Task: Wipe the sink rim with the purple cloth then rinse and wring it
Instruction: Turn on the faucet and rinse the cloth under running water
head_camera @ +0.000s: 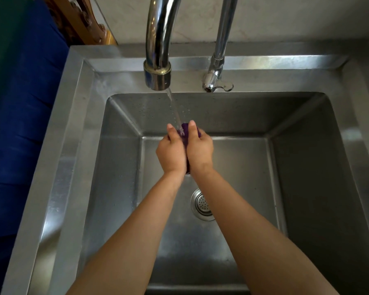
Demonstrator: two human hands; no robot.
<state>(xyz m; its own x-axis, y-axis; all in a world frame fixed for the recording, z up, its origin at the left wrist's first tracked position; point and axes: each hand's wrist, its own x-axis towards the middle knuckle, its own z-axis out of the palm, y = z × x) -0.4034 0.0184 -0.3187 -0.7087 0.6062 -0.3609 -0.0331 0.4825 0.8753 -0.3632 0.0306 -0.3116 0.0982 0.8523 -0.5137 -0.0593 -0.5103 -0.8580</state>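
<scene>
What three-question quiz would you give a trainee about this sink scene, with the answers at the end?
1. True or false: water runs from the large spout onto the purple cloth.
2. How is the cloth held? A) dropped, with no hand on it; B) pinched by one fingertip; C) gripped between the left hand and the right hand.
3. Fill in: seen from the person's side, the smaller tap stands to the ___ of the large spout.
Key: 1 true; 2 C; 3 right.
</scene>
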